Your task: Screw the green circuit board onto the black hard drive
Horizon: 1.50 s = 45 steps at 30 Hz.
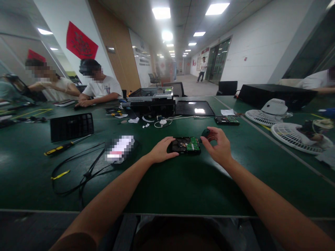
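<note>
A hard drive [186,145] lies on the green table with its green circuit board facing up at the right end. My left hand [164,150] grips its left end, thumb along the near edge and fingers along the far edge. Just right of the drive, my right hand [218,144] is raised a little above the table. Between its thumb and fingertips is a small dark rounded piece [205,132], whose kind I cannot make out. Farther back on the right lies a second hard drive [227,120], with neither hand near it.
On the left are a phone [120,149], black cables [87,174], a yellow-black screwdriver [59,149] and a black panel [72,127]. An open computer case [150,101] and a flat screen [194,108] stand behind. White fan parts [295,137] lie right. People sit across the table.
</note>
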Motion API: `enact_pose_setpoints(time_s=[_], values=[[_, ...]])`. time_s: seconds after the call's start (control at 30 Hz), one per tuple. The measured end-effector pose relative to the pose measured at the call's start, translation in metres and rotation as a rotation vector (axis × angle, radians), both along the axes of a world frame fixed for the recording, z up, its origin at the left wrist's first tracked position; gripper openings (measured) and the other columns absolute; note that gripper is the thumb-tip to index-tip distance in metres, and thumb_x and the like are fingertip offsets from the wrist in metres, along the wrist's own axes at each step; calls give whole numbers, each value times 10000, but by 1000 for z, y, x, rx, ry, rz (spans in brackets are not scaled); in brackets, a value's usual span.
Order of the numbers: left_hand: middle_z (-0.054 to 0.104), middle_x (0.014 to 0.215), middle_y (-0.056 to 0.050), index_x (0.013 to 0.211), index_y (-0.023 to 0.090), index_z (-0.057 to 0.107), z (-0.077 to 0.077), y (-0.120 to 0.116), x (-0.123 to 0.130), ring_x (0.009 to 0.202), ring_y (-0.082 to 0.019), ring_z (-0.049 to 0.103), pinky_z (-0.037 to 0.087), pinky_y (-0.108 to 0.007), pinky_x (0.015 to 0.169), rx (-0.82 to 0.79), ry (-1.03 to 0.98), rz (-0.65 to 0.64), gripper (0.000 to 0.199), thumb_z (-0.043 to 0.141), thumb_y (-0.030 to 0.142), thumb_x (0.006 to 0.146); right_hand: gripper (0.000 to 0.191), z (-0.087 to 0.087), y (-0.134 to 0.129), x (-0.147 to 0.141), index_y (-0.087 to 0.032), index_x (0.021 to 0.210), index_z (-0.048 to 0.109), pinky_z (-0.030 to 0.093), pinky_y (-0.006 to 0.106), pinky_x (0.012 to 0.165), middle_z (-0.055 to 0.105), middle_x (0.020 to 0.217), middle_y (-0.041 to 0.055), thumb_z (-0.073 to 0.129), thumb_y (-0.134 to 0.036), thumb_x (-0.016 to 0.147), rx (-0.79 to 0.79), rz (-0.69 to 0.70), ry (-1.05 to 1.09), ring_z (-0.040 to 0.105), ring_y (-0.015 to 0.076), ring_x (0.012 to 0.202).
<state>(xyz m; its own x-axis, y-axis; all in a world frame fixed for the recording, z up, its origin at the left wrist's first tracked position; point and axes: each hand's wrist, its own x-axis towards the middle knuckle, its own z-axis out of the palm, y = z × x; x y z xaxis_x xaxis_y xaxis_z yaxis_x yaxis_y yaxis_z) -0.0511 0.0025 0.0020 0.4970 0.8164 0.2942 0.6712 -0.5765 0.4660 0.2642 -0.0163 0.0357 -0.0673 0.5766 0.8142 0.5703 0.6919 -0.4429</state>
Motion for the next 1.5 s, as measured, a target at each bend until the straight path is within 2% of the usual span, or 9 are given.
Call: enact_pose_setpoints(time_s=[0.1,0.23,0.53,0.77,1.07,1.5], values=[[497,1596,-146,1552,236,484,0,0,0,1484,-357,476,391,-543,1251,-4,6,2,831,754,638,876,404,2,-2,-1,-274,1375,572,655,462,785,677,1124,91,657,-346,987,14,15,-6,710,240,891],[497,1594,-148,1554,235,479,0,0,0,1481,-354,481,393,-539,1250,-4,6,1,835,753,638,875,428,0,-2,-1,-263,1388,557,661,492,833,702,1187,111,662,-339,981,-4,4,-3,733,261,951],[513,1579,-157,1536,216,501,-2,3,0,1476,-358,482,390,-534,1252,15,-3,-17,822,761,629,874,458,-4,2,-3,-260,1352,529,670,484,842,751,1197,107,721,-387,957,-62,75,83,785,253,912],[519,1576,-152,1537,224,503,-4,3,-1,1479,-362,480,396,-543,1247,21,-11,-14,815,769,614,872,514,-7,4,-1,-223,1333,564,655,483,837,750,1089,106,758,-480,932,-24,-59,42,768,248,847],[505,1584,-147,1545,219,488,-1,1,0,1478,-358,479,398,-529,1251,17,8,-18,818,753,618,882,500,-3,1,-2,-213,1381,552,656,475,826,746,1097,112,730,-406,956,21,-63,-42,763,235,810],[496,1599,-149,1555,241,482,-2,1,-1,1482,-372,476,397,-568,1239,-1,-3,-3,836,772,624,871,477,-11,7,1,-230,1395,518,660,512,922,758,1165,129,700,-384,982,-28,-11,33,786,275,1003]])
